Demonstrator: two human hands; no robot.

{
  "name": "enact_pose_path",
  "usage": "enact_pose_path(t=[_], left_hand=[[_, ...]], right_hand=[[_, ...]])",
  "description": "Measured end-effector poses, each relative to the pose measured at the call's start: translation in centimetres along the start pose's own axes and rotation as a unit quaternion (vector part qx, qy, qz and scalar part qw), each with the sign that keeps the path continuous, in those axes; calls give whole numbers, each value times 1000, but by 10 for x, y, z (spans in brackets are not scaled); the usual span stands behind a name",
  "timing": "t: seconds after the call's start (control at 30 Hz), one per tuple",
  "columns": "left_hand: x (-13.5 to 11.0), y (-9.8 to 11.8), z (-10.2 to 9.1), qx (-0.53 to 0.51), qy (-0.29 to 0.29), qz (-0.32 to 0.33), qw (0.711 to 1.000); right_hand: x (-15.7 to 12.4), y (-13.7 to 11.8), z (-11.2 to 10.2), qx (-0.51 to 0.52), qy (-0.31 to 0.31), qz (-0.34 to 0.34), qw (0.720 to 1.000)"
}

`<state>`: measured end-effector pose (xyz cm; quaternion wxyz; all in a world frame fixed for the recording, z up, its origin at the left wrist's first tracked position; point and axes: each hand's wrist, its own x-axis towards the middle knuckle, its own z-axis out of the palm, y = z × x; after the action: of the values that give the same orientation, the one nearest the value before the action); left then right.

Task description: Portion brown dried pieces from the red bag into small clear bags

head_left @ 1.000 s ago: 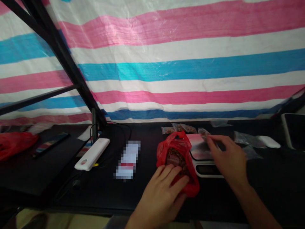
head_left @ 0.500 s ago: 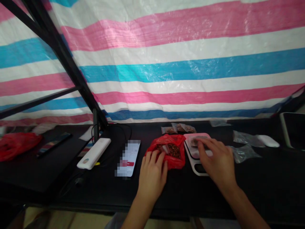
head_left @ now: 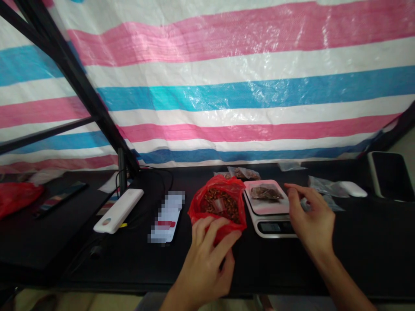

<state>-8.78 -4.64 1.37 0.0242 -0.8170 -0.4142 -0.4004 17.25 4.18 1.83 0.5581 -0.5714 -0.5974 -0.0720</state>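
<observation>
My left hand (head_left: 210,255) grips the near rim of a red plastic bag (head_left: 197,196), with its fingers bent over the edge. Small brown pieces (head_left: 231,201) fill the bag, and a little clear plastic scoop or piece (head_left: 219,204) lies on them. Just right of the bag stands a pink-and-white kitchen scale (head_left: 259,211). On its plate rests a clear packet (head_left: 266,193) of dark brown contents. At the scale's right edge hovers my right hand (head_left: 311,216), fingers loosely bent and apart, holding nothing that I can see.
Several filled packets (head_left: 243,172) lie behind the bag. Empty clear bags (head_left: 326,185), a white case (head_left: 354,189) and a dark-screened device (head_left: 392,176) are at right. A phone (head_left: 168,216) and white power bank (head_left: 119,211) lie left, near a black frame post (head_left: 121,168).
My right hand has left the packet on the scale and moved right, uncovering the display. My left hand has shifted to the bag's near rim, and the bag's mouth is wider.
</observation>
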Motion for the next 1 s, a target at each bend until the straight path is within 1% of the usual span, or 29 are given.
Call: enact_pose_path(t=[0.07,0.13,0.23,0.33,0.4,0.57,0.7,0.77,0.87,1.0], left_hand=[[0,1,1,-18,7,20,1000],[1,1,2,-49,6,40,998],[2,1,6,-95,-16,60,994],[3,2,11,-102,-40,71,991],[3,4,13,-103,-45,79,991],[4,5,13,-109,-45,75,990],[3,7,10,-110,-53,61,991],[2,8,10,-110,-56,62,990],[2,9,10,-105,-58,66,991],[3,11,11,-101,-72,72,990]], right_hand=[[-1,-1,-2,3,-1,-13,1000],[-3,-7,-4,2,0,-43,999],[-6,-19,-4,4,-11,-99,995],[-7,-29,-1,15,-26,-131,991],[-6,-32,2,25,-18,-130,991],[-7,-38,6,36,31,-117,992],[-9,-43,5,41,21,-147,988],[-8,-41,3,38,22,-145,989],[-5,-33,1,20,36,-121,992],[-3,-21,-4,-14,22,-84,996]])
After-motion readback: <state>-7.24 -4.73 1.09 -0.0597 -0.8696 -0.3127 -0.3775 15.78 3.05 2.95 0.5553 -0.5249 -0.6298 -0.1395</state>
